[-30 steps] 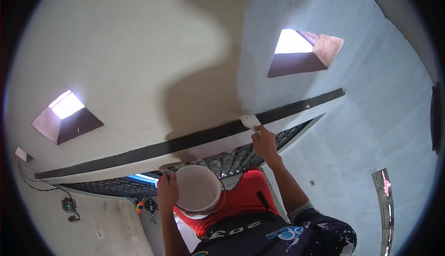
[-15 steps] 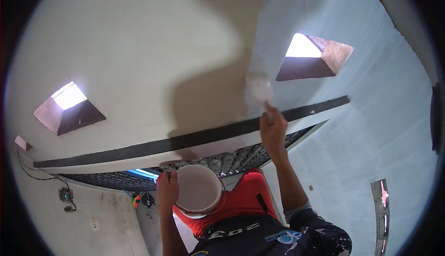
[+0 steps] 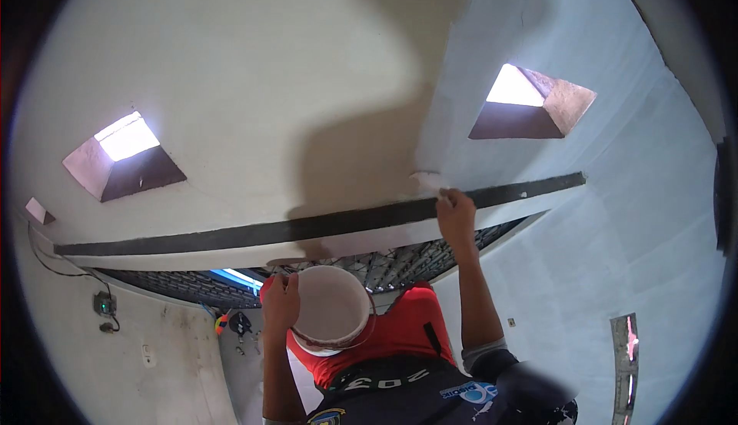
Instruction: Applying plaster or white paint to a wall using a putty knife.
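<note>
My right hand (image 3: 457,219) is closed round the handle of a paintbrush (image 3: 429,182). The brush's pale, slightly blurred head lies against the wall (image 3: 231,117), just above a dark horizontal band (image 3: 346,221). It is near the line where the cream surface meets a bluish-white area (image 3: 455,110). With my left hand (image 3: 281,302) I grip the rim of a white bucket (image 3: 327,294) in front of my body, fingers over its edge. Pale paint coats the inside, and a thin wire handle hangs at its right. How much paint it holds cannot be made out.
Two deep angular openings, one at left (image 3: 127,156) and one at right (image 3: 530,102), let in bright light. Below the band runs a dark metal grille (image 3: 400,263). An electrical box (image 3: 104,303) with hanging cables is on the left wall.
My right hand has drawn the paintbrush down the wall, closer to the dark band, and its head has tilted to the left. My left hand still holds the bucket. The view has shifted slightly.
</note>
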`<move>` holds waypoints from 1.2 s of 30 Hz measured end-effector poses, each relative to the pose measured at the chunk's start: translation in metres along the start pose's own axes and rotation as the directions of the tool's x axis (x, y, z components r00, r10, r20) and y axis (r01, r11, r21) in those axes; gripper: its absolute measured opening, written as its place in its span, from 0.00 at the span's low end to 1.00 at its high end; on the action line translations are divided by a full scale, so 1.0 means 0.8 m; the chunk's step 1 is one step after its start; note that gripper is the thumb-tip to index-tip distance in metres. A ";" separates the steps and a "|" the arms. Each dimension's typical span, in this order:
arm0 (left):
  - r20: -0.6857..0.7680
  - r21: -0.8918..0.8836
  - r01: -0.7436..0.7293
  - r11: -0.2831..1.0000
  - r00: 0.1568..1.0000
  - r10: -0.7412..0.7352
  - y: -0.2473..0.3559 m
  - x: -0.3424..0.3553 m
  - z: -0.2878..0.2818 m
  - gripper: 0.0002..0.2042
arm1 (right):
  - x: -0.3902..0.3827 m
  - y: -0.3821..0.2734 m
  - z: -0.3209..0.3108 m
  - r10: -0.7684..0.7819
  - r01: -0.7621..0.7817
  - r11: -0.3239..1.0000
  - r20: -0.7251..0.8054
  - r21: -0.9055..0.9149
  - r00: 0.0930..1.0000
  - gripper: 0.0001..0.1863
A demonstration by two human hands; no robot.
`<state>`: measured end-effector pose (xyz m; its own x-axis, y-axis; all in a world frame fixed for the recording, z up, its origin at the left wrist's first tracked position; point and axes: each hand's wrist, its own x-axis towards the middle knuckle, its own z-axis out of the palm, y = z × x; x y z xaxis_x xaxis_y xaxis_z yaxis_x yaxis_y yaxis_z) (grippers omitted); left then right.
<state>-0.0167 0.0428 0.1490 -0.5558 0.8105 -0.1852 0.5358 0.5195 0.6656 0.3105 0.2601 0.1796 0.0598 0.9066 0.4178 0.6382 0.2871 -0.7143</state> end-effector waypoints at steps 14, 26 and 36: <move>0.003 -0.010 -0.032 0.999 0.999 0.033 0.008 -0.003 -0.006 0.22 | -0.046 0.020 0.041 -0.215 0.214 0.977 -0.120 -0.018 0.969 0.15; 0.005 0.005 -0.015 1.000 1.000 0.015 0.001 -0.003 -0.001 0.22 | -0.042 0.054 0.027 -0.034 0.040 0.987 0.037 -0.157 0.999 0.15; -0.002 -0.017 -0.006 1.000 1.000 0.006 0.005 -0.006 -0.008 0.21 | -0.053 -0.009 0.007 0.064 -0.041 0.986 -0.139 0.165 0.988 0.18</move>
<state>-0.0157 0.0392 0.1567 -0.5533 0.8134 -0.1797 0.5287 0.5096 0.6788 0.2989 0.2216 0.1638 0.2071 0.8713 0.4449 0.5003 0.2966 -0.8135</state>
